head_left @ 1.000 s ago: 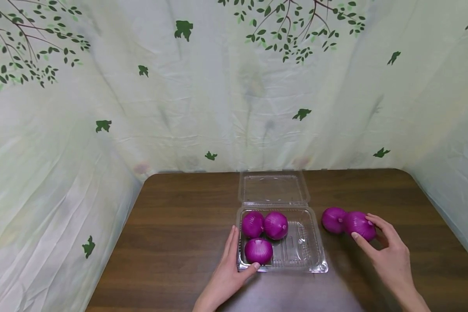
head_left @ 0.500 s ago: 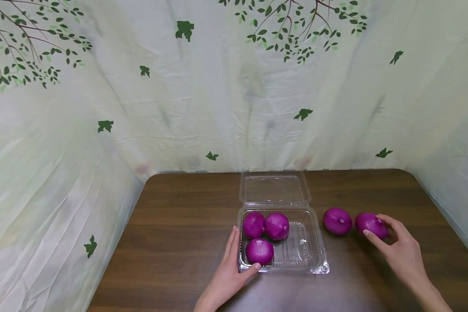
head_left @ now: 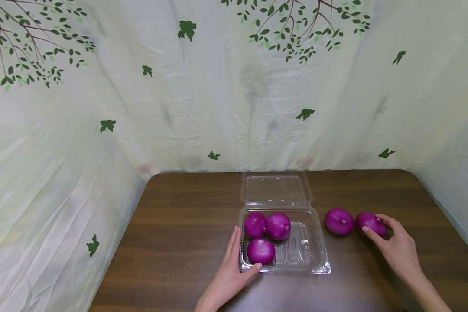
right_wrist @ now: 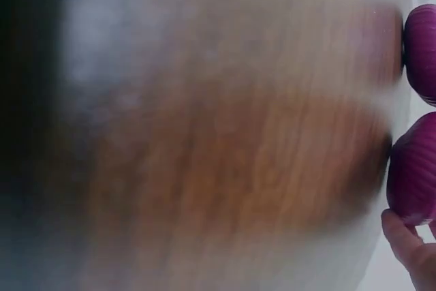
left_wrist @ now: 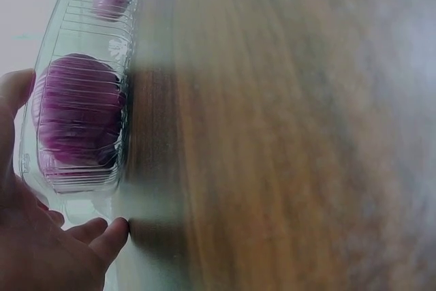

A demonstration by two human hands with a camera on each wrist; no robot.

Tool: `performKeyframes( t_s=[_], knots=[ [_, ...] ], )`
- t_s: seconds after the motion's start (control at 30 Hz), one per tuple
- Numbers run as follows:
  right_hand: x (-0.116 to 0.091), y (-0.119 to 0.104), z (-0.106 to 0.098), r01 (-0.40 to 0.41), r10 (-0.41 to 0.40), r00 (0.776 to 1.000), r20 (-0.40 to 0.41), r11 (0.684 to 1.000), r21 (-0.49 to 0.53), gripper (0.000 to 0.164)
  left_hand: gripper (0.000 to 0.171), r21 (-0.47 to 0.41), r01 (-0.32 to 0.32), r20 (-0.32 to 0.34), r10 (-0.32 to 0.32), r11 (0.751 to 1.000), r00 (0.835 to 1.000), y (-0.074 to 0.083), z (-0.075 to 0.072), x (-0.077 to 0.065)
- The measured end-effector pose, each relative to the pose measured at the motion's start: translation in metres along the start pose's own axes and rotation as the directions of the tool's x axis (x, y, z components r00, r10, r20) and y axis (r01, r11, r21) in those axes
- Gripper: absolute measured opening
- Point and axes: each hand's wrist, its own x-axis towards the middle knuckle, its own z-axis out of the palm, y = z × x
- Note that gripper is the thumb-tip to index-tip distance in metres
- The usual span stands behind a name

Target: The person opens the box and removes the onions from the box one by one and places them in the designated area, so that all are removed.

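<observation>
A clear plastic clamshell container [head_left: 304,268] stands with its lid folded back. Three purple onions sit in it: one at the back left [head_left: 255,224], one beside it [head_left: 278,226], and one at the front left [head_left: 261,251]. My left hand [head_left: 228,275] holds the container's front left corner, fingers along the left side and thumb at the front rim. To the right, my right hand [head_left: 399,247] grips a purple onion [head_left: 368,223] from its right side, thumb in front and fingers behind. Another onion [head_left: 338,222] rests just left of it, a narrow gap between them.
The clear lid [head_left: 277,189] lies toward the far edge of the brown wooden table [head_left: 183,234]. Behind the table hangs a pale curtain [head_left: 203,99] with a leaf print, and it also closes off both sides.
My right hand has drawn its onion to the right, away from the neighbouring onion, which has turned so its tip shows more. The left hand stays at the container.
</observation>
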Motion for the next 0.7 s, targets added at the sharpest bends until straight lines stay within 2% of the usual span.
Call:
performKeyframes(
  t_s=[0.13, 0.47, 0.7],
  knots=[
    [0.0021, 0.0013, 0.0017, -0.036, 0.036, 0.999, 0.029, 0.999, -0.001, 0.061, 0.105, -0.005, 0.002, 0.000, -0.002, 1.000, 1.000, -0.0006, 0.0004, -0.0001],
    [0.0025, 0.0011, 0.0033, -0.061, 0.059, 0.995, 0.087, 0.998, 0.024, 0.068, 0.105, -0.006, 0.013, 0.004, -0.013, 1.000, 1.000, -0.0001, 0.0009, 0.0005],
    [0.0022, 0.0006, 0.0029, -0.074, 0.071, 0.993, 0.093, 0.997, 0.028, 0.072, 0.104, -0.008, 0.006, -0.009, -0.006, 1.000, 1.000, 0.0013, 0.0015, 0.0000]
  ],
)
